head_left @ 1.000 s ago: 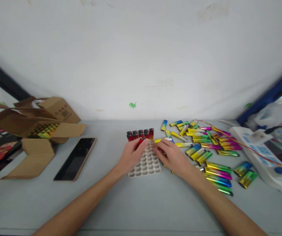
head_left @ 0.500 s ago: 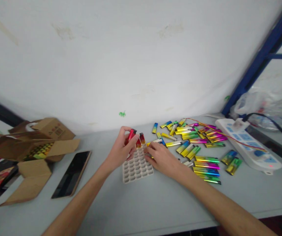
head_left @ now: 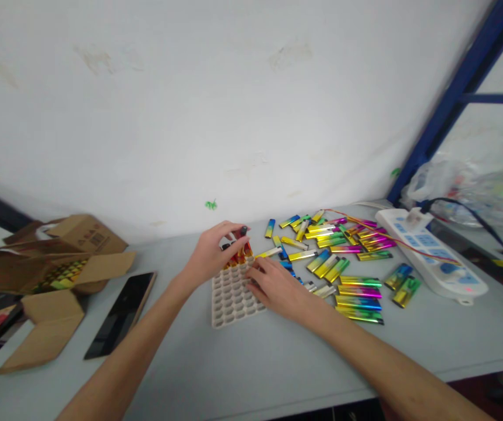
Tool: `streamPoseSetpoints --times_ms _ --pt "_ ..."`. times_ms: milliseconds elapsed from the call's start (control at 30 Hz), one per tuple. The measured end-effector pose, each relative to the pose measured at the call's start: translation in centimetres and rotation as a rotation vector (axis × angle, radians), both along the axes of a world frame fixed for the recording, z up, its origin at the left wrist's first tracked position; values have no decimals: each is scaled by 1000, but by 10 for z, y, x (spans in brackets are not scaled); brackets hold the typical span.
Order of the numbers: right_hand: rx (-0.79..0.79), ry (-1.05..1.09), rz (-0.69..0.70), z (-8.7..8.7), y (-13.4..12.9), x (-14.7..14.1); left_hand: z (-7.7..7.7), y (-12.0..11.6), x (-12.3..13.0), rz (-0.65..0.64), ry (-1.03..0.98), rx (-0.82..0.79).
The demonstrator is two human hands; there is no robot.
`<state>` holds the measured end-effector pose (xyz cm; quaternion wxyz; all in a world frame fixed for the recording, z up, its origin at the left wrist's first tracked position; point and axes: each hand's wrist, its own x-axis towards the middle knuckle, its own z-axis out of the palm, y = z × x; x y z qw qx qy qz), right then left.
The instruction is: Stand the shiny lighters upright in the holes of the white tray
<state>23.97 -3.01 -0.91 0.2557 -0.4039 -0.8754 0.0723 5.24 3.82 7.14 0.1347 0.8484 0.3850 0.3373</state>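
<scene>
A white tray [head_left: 234,301] with rows of round holes lies on the grey table. Several red and orange lighters [head_left: 234,257] stand upright in its far rows, partly hidden by my fingers. My left hand [head_left: 214,250] reaches over them, thumb and fingers closed round the dark top of a red lighter [head_left: 243,231]. My right hand [head_left: 273,282] rests at the tray's right edge, its fingers bent over the holes; anything beneath its fingertips is hidden. Many shiny lighters [head_left: 359,292] in yellow, green, blue and pink lie on the table to the right.
A phone [head_left: 122,316] lies on the left, beside an open cardboard box [head_left: 89,234] holding more lighters. At the right are a white power strip [head_left: 431,251] with thin wires, and plastic bags [head_left: 453,184]. The white wall [head_left: 234,117] stands behind.
My left hand has shifted right over the far rows, from one red lighter to another. My right hand stays beside the tray. The whole view has moved slightly.
</scene>
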Motion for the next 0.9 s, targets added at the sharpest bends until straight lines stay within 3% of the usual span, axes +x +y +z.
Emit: streamPoseSetpoints --times_ms 133,500,767,900 --pt "-6 -8 -1 -1 0 0 -9 1 -4 -20 60 -10" --pt "-12 -25 -16 0 1 1 -17 7 -6 -113 268 146" --pt "-25 -31 -2 7 0 4 -25 -4 -15 -40 226 213" --pt "-4 -47 -67 16 5 13 -32 -13 -31 72 141 225"
